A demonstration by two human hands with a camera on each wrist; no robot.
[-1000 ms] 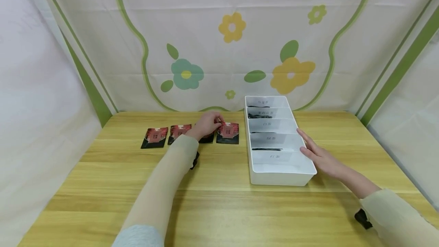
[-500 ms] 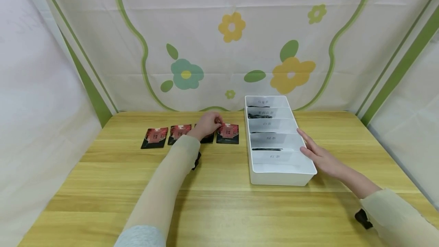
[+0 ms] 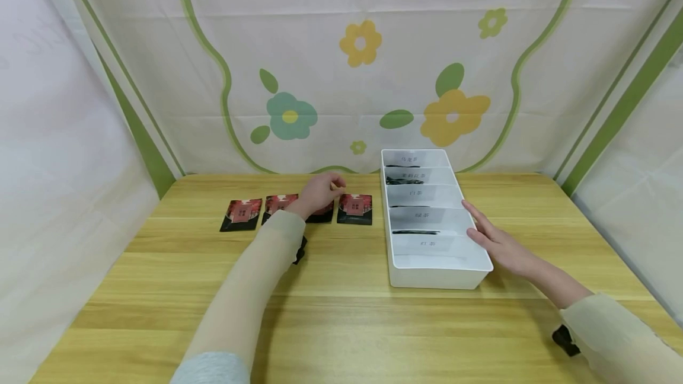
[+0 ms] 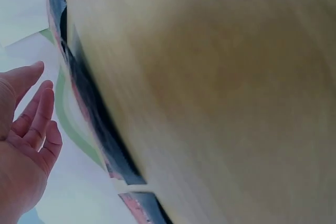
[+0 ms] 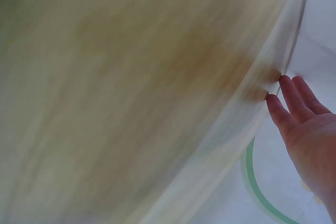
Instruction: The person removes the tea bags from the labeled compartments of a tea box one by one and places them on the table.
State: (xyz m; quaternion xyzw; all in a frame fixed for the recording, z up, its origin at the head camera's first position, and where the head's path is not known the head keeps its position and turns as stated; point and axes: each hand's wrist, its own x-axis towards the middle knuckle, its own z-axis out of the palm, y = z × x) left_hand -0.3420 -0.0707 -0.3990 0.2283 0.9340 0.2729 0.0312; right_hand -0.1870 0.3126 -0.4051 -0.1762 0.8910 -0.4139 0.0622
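Dark tea packets with red tops lie in a row on the table: a leftmost packet [image 3: 241, 215], a second packet [image 3: 277, 205], a third packet [image 3: 322, 216] and a rightmost packet [image 3: 354, 210]. My left hand [image 3: 318, 193] is over the third one, covering much of it, fingertips near the rightmost packet's upper left corner. In the left wrist view, the left hand [image 4: 29, 135] has thumb and fingers apart, nothing between them. My right hand [image 3: 501, 246] rests its extended fingers against the right side of a white divided box [image 3: 437, 279]; fingertips of the right hand [image 5: 307, 124] also show in the right wrist view.
The box has several labelled compartments in a line; thin dark packets [image 3: 404, 181] stand in some of them. A floral curtain [image 3: 320, 76] hangs behind the wooden table [image 3: 341, 336], with white cloth on both sides.
My left fingers, earlier at the rightmost packet's upper left corner, have drawn slightly left and off it, leaving that packet lying flat. The right hand and the box have not moved.
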